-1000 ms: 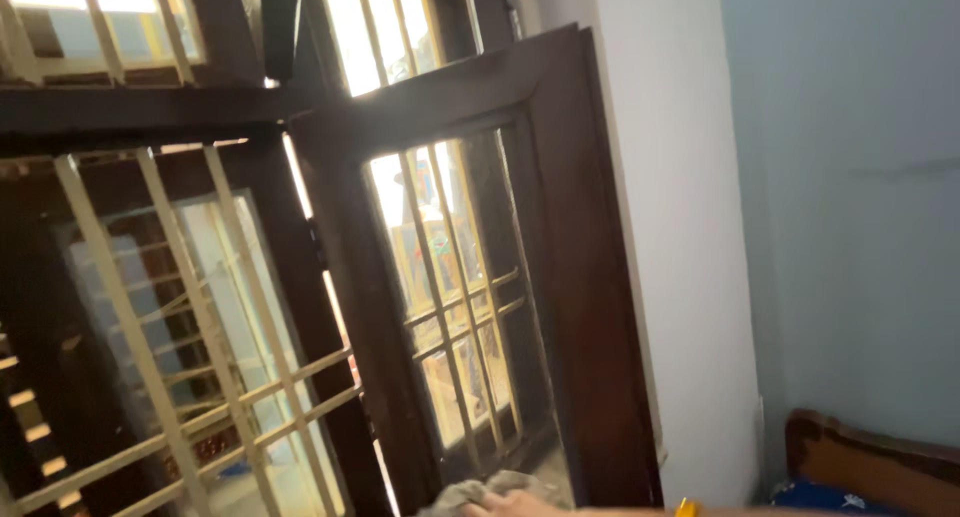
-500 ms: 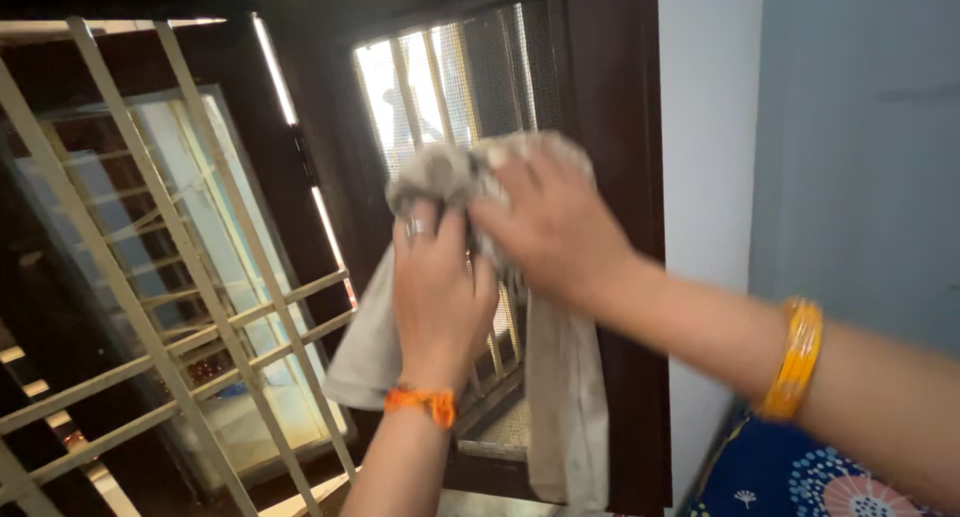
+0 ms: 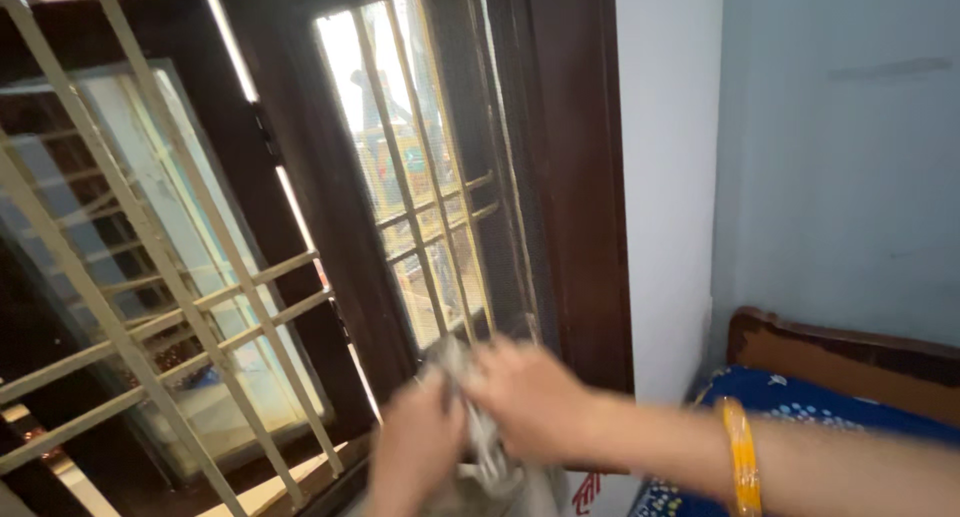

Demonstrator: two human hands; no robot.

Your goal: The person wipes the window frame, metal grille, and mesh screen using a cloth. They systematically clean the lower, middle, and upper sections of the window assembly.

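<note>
Hands: both have dropped from the upper part of the mesh panel, where they were half a second ago, to the bottom of the view, near the foot of the window.
Left hand (image 3: pixel 418 459): blurred by motion, fingers curled onto the grey cloth (image 3: pixel 487 455); the orange wrist band seen before is now out of view.
Right hand (image 3: pixel 528 400): also blurred, lying over the top of the cloth with fingers bent down onto it; how tightly they close cannot be told.
Cloth: bunched between the two hands, low against the bottom of the dark wooden window frame (image 3: pixel 578 177); earlier it hung long and pale from the raised hands, now only a crumpled part shows.
Bangle (image 3: pixel 741 457): yellow, on the right forearm, now lower and nearer the bottom edge.
View: more of the window shows than before, since the hands no longer cover it.
Grille (image 3: pixel 160 247): cream metal bars cross the opening on the left, just beyond the open glass shutter.
Mesh panel (image 3: pixel 440 167): stands behind its own cream bars, above the hands.
Wall (image 3: pixel 665 177): white reveal beside the frame, with a pale blue wall to the right.
Headboard (image 3: pixel 850 352): brown wood at lower right, with blue patterned bedding (image 3: pixel 800 402) below it, just beyond the right forearm.
</note>
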